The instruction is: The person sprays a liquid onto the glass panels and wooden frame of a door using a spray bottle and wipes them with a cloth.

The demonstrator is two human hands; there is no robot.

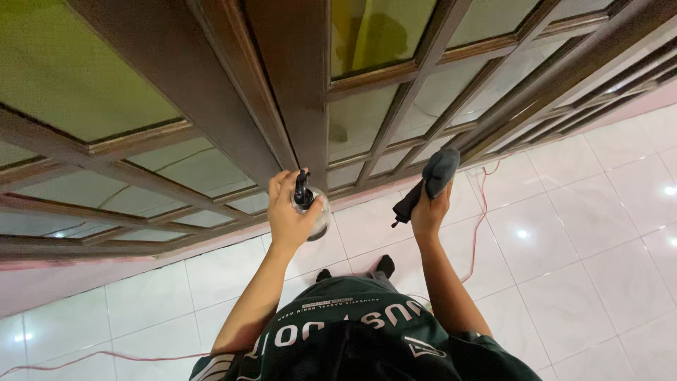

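A view from a head camera looking steeply down the person's own body toward a wooden door with many glass panes (106, 77), seen at a sharp angle.

At far left, the dark brown frame (141, 137) divides frosted, greenish panes; a thin red cord (106, 354) trails across the white tiled floor (585, 233) below. Whether the glass on this side has been wiped cannot be told; no streaks, foam or drops show on any pane.

Left of centre, the left hand (290, 215) is closed around a small clear spray bottle (314, 208) with a black nozzle, held up near the central upright post (296, 85) of the door, its top pointing toward the wood and glass. No mist is visible.

Right of centre, the right hand (430, 212) grips a dark grey cloth (431, 180), bunched at the top with a tail hanging down. The cloth is raised near the lower panes but seems just short of touching them, so wiping here looks not yet begun.

Further right, more panes run off into the distance, and the red cord loops over the tiles beside the person's feet in dark socks (384, 264). The cord lies close to the feet and could snag a step. The person's dark green shirt (352, 331) fills the bottom edge.
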